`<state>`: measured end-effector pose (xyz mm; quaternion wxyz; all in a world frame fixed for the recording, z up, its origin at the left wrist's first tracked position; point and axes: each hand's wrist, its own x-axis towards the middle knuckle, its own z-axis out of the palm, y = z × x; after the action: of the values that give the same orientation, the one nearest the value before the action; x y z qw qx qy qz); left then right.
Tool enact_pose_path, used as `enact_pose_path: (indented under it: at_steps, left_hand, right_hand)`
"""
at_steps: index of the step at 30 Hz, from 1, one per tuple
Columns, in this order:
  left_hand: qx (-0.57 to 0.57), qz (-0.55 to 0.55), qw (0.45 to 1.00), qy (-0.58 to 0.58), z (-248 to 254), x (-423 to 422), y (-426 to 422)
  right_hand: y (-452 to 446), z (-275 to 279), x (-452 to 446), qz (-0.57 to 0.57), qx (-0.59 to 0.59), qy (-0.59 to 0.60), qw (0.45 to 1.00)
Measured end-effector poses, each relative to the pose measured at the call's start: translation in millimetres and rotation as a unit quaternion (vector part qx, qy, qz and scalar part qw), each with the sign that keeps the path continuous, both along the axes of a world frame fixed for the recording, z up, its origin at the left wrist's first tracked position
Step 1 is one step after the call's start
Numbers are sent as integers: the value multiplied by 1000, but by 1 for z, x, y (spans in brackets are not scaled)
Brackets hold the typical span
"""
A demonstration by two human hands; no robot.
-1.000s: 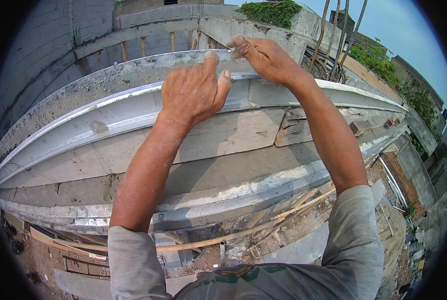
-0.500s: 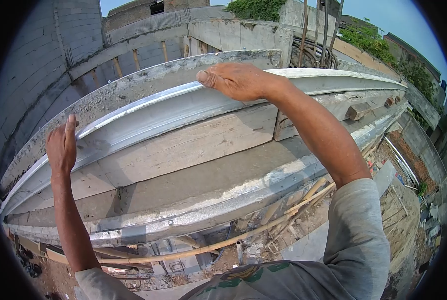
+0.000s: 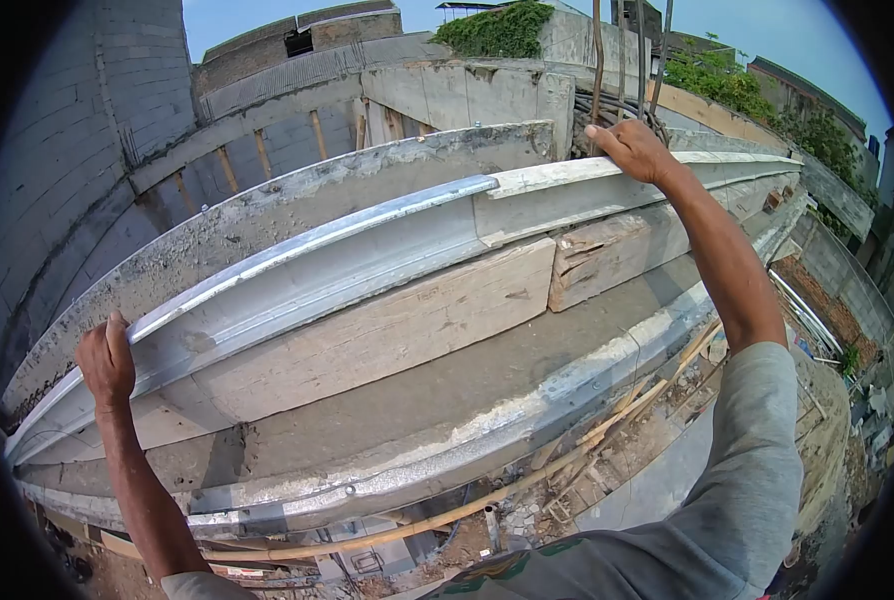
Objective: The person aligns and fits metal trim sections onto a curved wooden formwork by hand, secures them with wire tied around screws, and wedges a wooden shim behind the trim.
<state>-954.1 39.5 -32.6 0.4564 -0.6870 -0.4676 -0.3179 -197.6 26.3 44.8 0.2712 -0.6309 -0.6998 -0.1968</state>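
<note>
A long pale metal channel (image 3: 347,249) runs across the view on edge, above wooden planks (image 3: 397,338). At its left part, my left hand (image 3: 107,362) is closed over the upper edge, thumb pointing up. Farther right, my right hand (image 3: 635,150) rests on the upper edge of a second, whiter channel length (image 3: 557,205), its fingers hidden behind the edge. The two lengths meet or overlap near the middle. Below the planks lies a grey concrete surface (image 3: 367,400).
Behind the channel stands a rough concrete edge (image 3: 297,195). Upright steel bars (image 3: 597,60) and coiled dark cable rise behind my right hand. Along the near side runs a silvery metal edging (image 3: 527,430), with a bamboo pole (image 3: 437,518) and rubble-strewn ground far below.
My hands have spread apart, the left to the far left and the right farther right along the upper edge. The view has shifted, and the joint between the two lengths shows clearly.
</note>
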Motion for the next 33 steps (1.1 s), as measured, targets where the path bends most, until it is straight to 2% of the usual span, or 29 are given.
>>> enact_pose_path:
  at_steps: [2,4,7,8,11,12,15,16,17,19,20,22,25,27,30,33]
  left_hand:
    - [7,-26,999,-38,-1,-7,6]
    - [15,-55,996,-73,-4,-6,8]
    - [-28,-14,996,-80,1,0,2]
    - [4,-26,997,-68,3,9,0]
    - [-58,-69,982,-164,7,44,-3]
    - [-17,-74,988,-133,10,69,-3]
    - [-61,-26,990,-125,11,126,-4]
    - [-51,-24,990,-127,10,136,-3]
    - [-56,-32,989,-135,7,141,-6]
    - [-55,-50,986,-150,11,144,-8]
    - [-87,-36,983,-159,14,142,-9]
    - [-83,-49,984,-148,13,143,-10]
    - [-64,-65,985,-146,12,141,-6]
    - [-83,-59,982,-156,13,144,-10]
    - [-29,-78,985,-153,15,159,-10]
    - [-38,-54,991,-115,16,174,-9]
  right_hand:
    - [4,-8,-1,14,40,64,997]
    - [4,-9,-9,-5,44,65,997]
    - [4,-13,-10,-21,25,62,998]
    - [3,-13,-10,-15,19,62,998]
    - [7,-13,-9,-1,30,69,997]
    - [6,-14,-8,2,34,72,997]
    - [-2,-12,-12,121,-8,261,958]
    - [-3,-6,-3,167,-62,270,946]
    - [0,-8,0,196,-62,287,936]
    - [-3,-7,-1,198,-81,312,925]
    - [-1,-9,-1,193,-99,320,922]
    - [5,-5,-1,190,-121,328,917]
    - [7,-5,-3,181,-75,296,935]
    - [5,-1,-2,176,-100,278,939]
    - [12,-5,-1,170,-120,306,929]
    - [12,-4,-5,115,-154,271,943]
